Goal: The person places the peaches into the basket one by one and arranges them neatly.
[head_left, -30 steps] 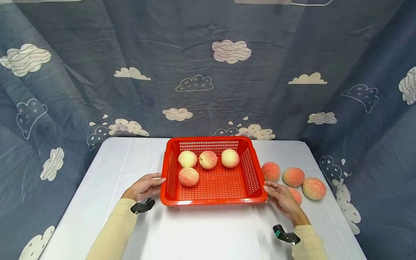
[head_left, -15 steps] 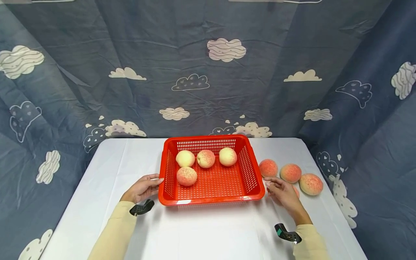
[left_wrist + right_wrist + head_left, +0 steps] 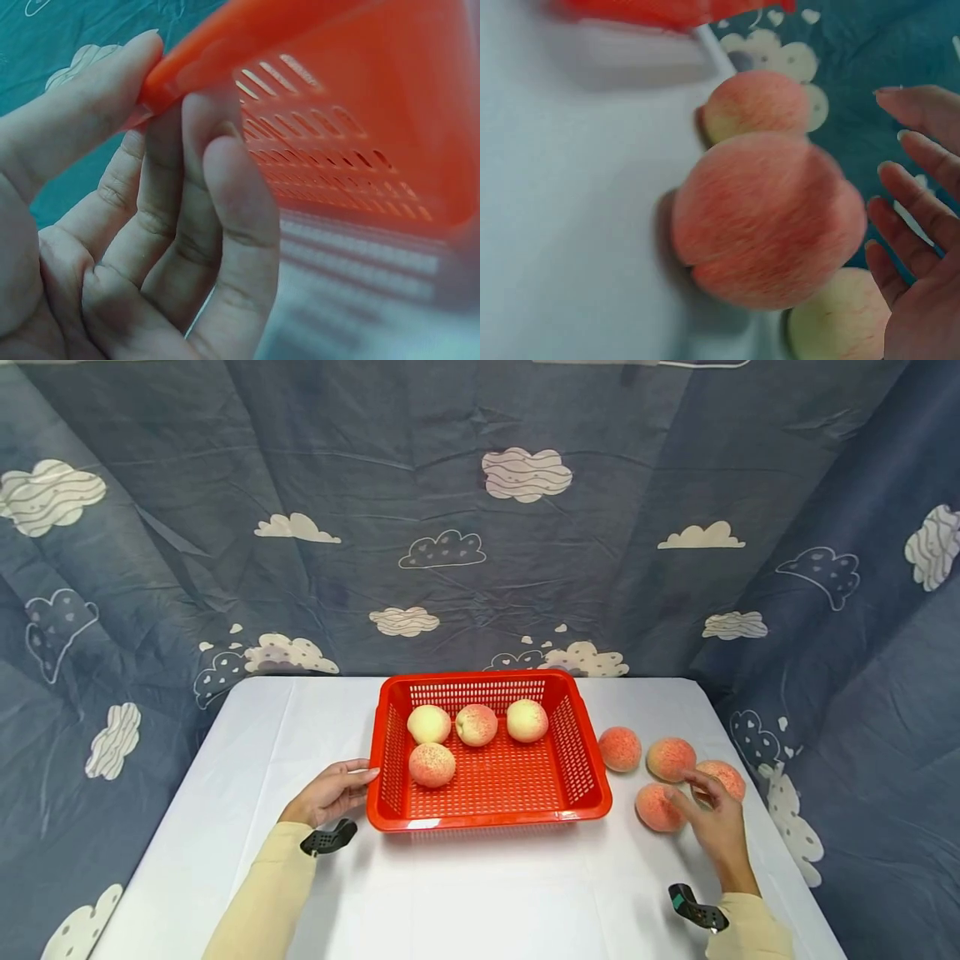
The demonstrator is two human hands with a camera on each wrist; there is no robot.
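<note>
My left hand grips the left rim of the red plastic basket, thumb over the rim and fingers below it, as the left wrist view shows. Several peaches sit in the basket, including a pale one and a speckled one. My right hand hovers over the loose peaches at the right, fingers apart, holding nothing. Its thumb is by the nearest peach; its fingers partly cover the rightmost peach. In the right wrist view a large pink peach lies beside the spread fingers.
Two more peaches lie between basket and right hand, one close to the basket's right side and one behind. A white cloth covers the table. A dark blue cloud-print curtain hangs behind and at both sides.
My right hand has let go of the basket's right rim and moved right, over the loose peaches. The left hand stays on the left rim; the basket has hardly moved.
</note>
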